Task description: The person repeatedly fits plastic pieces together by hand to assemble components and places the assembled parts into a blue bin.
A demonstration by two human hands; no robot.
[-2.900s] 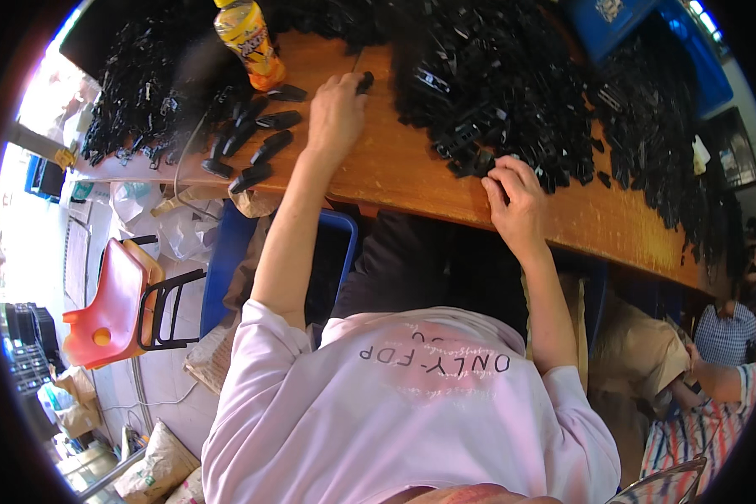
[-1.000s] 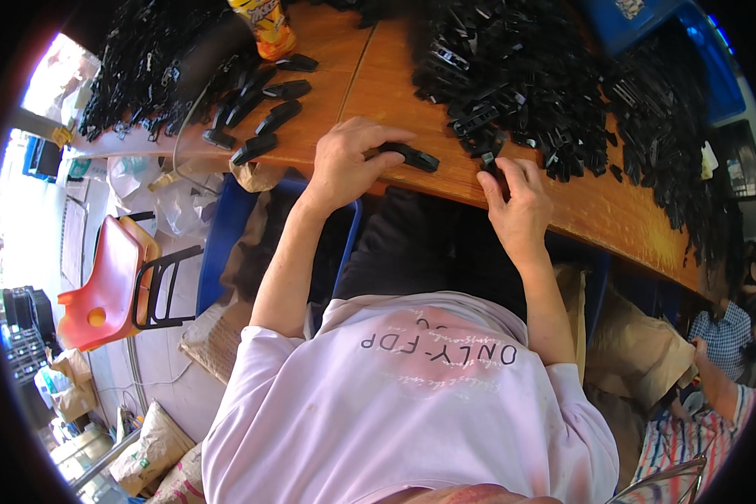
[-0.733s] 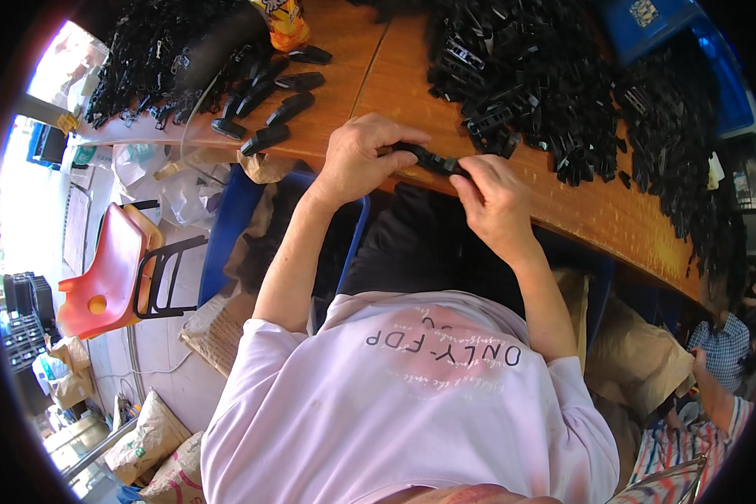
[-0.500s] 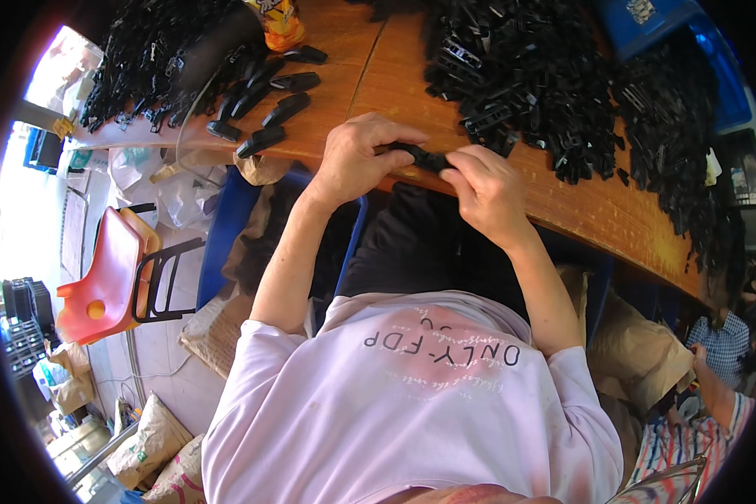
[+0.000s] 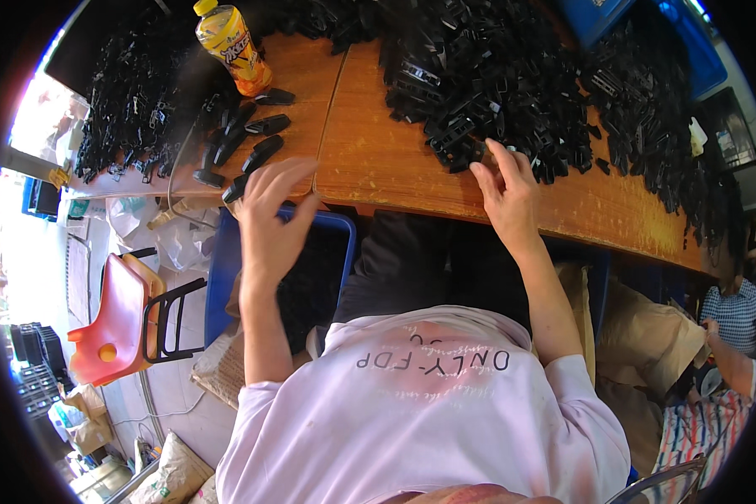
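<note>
My left hand [image 5: 273, 210] is over the table's front edge, fingers stretched out and thumb apart, with nothing seen in it. Just beyond its fingertips is a short row of black plastic pieces [image 5: 263, 153], elongated and rounded. The nearest piece is partly hidden by the hand. Farther right, my right hand [image 5: 512, 197] reaches to the near edge of a big heap of small black plastic parts [image 5: 496, 92]. Its thumb and fingers are apart and slightly bent, and I see nothing between them.
On the wooden table [image 5: 370, 160] stands a yellow-capped drink bottle [image 5: 235, 50], beside another black heap [image 5: 130, 101] at left. A blue bin [image 5: 344, 223] sits below the front edge. A pink chair [image 5: 113, 315] is at left. Another person's arm [image 5: 731, 361] shows at lower right.
Both hands were together on a black plastic piece; now they are apart and it is in neither. The left moved left and nearer; the right moved to the heap. The view shifted, showing more table.
</note>
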